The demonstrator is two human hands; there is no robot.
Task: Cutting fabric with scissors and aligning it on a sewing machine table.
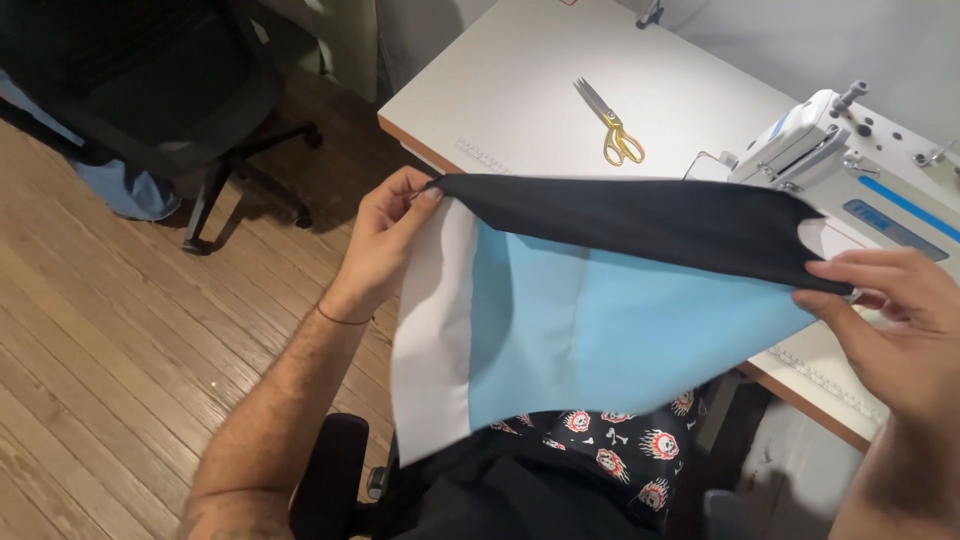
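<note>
I hold a piece of fabric (pixel 600 320) stretched between both hands above my lap. It has a black band along its top edge, a light blue middle and a white strip at the left. My left hand (pixel 385 235) pinches the top left corner where the black band meets the white. At the right end of the black band, my right hand (pixel 890 310) grips the fabric between thumb and fingers. The cloth hangs down slack below the taut top edge.
A white sewing table (pixel 520 80) lies ahead with gold-handled scissors (pixel 612 128) on it. A white sewing machine (pixel 850 160) stands at the right. A black office chair (pixel 170 100) sits on the wooden floor at the left. My lap shows black patterned cloth (pixel 610 450).
</note>
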